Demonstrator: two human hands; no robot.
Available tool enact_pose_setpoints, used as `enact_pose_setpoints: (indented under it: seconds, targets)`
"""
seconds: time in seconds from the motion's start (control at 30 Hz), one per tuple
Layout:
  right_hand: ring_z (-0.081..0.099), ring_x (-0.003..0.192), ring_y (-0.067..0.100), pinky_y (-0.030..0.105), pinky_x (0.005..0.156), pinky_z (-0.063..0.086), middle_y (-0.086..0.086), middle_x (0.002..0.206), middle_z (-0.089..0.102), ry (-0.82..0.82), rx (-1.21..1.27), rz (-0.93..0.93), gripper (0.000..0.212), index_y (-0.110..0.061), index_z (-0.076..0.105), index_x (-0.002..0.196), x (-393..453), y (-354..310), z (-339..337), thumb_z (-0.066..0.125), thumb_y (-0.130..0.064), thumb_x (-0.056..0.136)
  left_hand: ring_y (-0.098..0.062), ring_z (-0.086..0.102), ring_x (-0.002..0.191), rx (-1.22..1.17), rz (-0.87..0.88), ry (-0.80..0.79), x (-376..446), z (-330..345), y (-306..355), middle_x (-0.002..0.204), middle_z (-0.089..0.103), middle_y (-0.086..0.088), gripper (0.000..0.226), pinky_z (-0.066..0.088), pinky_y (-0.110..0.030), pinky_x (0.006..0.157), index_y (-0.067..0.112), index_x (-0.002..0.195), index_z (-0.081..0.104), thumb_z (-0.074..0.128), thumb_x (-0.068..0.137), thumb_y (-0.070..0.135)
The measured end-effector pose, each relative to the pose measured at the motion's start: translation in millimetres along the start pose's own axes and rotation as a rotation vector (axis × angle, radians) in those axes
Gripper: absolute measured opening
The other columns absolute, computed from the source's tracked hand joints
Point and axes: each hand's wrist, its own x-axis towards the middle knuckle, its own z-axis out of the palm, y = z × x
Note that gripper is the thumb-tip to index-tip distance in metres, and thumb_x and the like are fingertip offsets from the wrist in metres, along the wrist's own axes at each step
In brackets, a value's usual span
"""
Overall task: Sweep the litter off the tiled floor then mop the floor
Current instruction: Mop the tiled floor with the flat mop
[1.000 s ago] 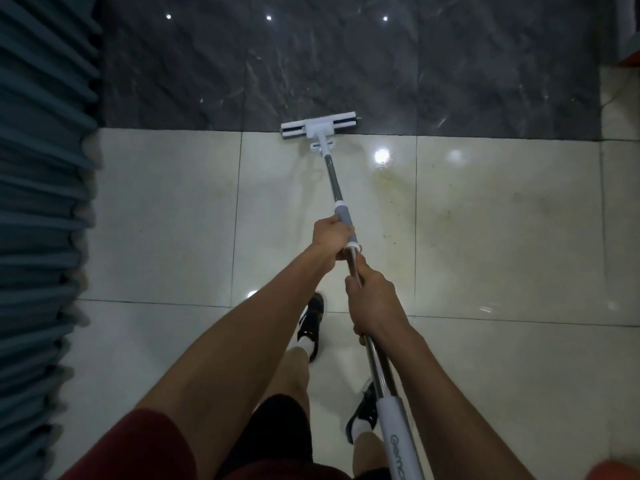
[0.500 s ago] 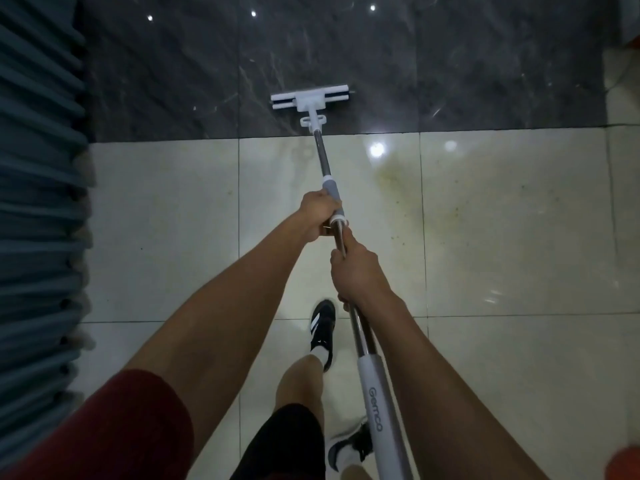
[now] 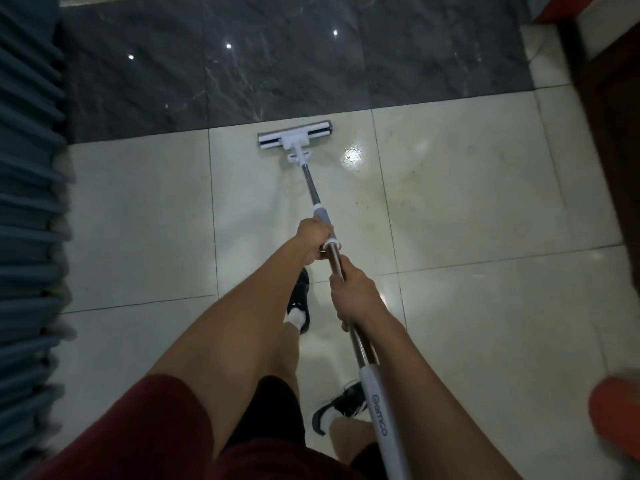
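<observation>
Both my left hand (image 3: 313, 233) and right hand (image 3: 356, 294) clench the white flat-headed steel-handled mop (image 3: 295, 136); wet glossy cream tiles (image 3: 467, 188) could slip my feet.

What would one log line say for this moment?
phase: mopping | mop head: on pale tile by dark tiles | left hand, right hand: gripping handle

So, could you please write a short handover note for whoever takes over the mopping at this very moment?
Left hand grips the mop handle at its grey collar; right hand grips the metal shaft lower down.
Mop head lies flat on the cream tile, beside the dark tile border.
Done: no litter visible; tile around the mop looks wet.
Left: brownish stains right of the handle; carry on mopping the remaining floor.
</observation>
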Motion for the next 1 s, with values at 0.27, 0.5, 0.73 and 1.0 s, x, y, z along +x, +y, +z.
enact_pose_setpoints:
  seconds: [0.27, 0.5, 0.73, 1.0]
  targets:
    - [0.062, 0.084, 0.022, 0.042, 0.082, 0.058, 0.006, 0.106, 0.063, -0.002, 0.012, -0.025, 0.045, -0.033, 0.036, 0.147, -105, 139, 12, 0.036, -0.024, 0.103, -0.029, 0.067, 0.069, 0.042, -0.027, -0.048, -83, 55, -139, 0.095, 0.062, -0.018, 0.017, 0.057, -0.039, 0.060, 0.004, 0.116, 0.054, 0.051, 0.100, 0.002]
    - [0.065, 0.100, 0.027, 0.038, 0.088, 0.053, 0.009, 0.118, 0.065, 0.046, 0.004, -0.012, 0.045, -0.033, 0.036, 0.148, -167, 201, 52, 0.038, -0.029, 0.103, -0.033, 0.067, 0.070, 0.113, -0.027, -0.078, -127, 58, -216, 0.089, 0.062, -0.020, 0.007, 0.061, -0.048, 0.074, 0.006, 0.095, 0.054, 0.053, 0.097, -0.001]
    - [0.064, 0.097, 0.026, 0.035, 0.085, 0.052, 0.012, 0.119, 0.064, 0.078, 0.072, 0.025, 0.047, -0.027, 0.033, 0.151, -224, 240, 121, 0.039, -0.025, 0.104, -0.037, 0.066, 0.077, 0.207, -0.013, -0.126, -161, 28, -290, 0.081, 0.060, -0.020, 0.015, 0.057, -0.057, 0.089, 0.005, 0.084, 0.052, 0.054, 0.094, -0.006]
    - [0.063, 0.086, 0.021, 0.032, 0.075, 0.050, 0.011, 0.110, 0.067, 0.171, 0.093, 0.054, 0.044, -0.023, 0.039, 0.147, -289, 284, 183, 0.042, -0.026, 0.104, -0.039, 0.068, 0.086, 0.244, -0.004, -0.153, -202, 6, -368, 0.091, 0.061, -0.021, 0.016, 0.058, -0.059, 0.085, 0.008, 0.087, 0.054, 0.057, 0.091, -0.007]
